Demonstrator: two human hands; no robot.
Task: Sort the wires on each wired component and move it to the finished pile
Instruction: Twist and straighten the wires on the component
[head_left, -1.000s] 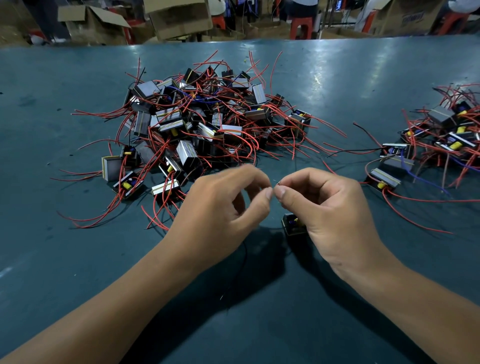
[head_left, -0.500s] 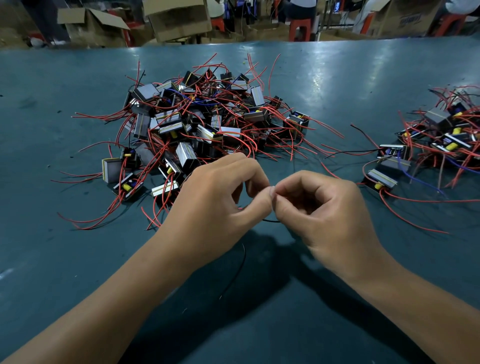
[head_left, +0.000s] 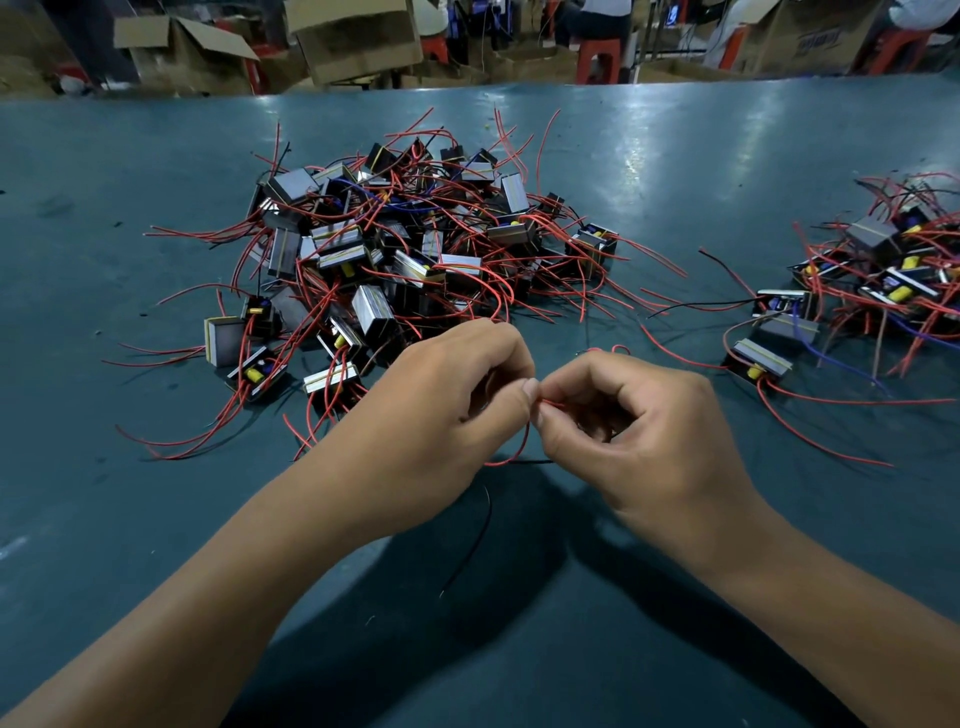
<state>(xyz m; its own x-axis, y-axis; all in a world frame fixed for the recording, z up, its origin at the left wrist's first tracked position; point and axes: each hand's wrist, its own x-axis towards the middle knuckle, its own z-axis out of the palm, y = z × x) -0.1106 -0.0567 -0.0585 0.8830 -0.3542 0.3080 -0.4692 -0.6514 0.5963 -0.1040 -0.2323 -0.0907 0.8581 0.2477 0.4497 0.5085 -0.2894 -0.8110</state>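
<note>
My left hand (head_left: 441, 410) and my right hand (head_left: 639, 441) meet at the table's middle, thumb tips almost touching. Between them both pinch a thin red wire (head_left: 519, 449) that loops down under the fingers. A black wire (head_left: 475, 540) trails toward me from beneath the hands. The component these wires belong to is hidden under my right hand. A big heap of small wired components (head_left: 395, 249) with red leads lies just beyond my left hand. A smaller pile of components (head_left: 878, 280) lies at the right edge.
The teal table top (head_left: 156, 519) stretches bare to the left and toward me. Loose red leads (head_left: 810, 436) spread from the right pile toward my right hand. Cardboard boxes (head_left: 358, 36) and red stools (head_left: 597, 57) stand past the table's far edge.
My hands have closed together and lowered a little. A red wire loop now shows between the fingertips. The component seen under my right hand a second ago is covered.
</note>
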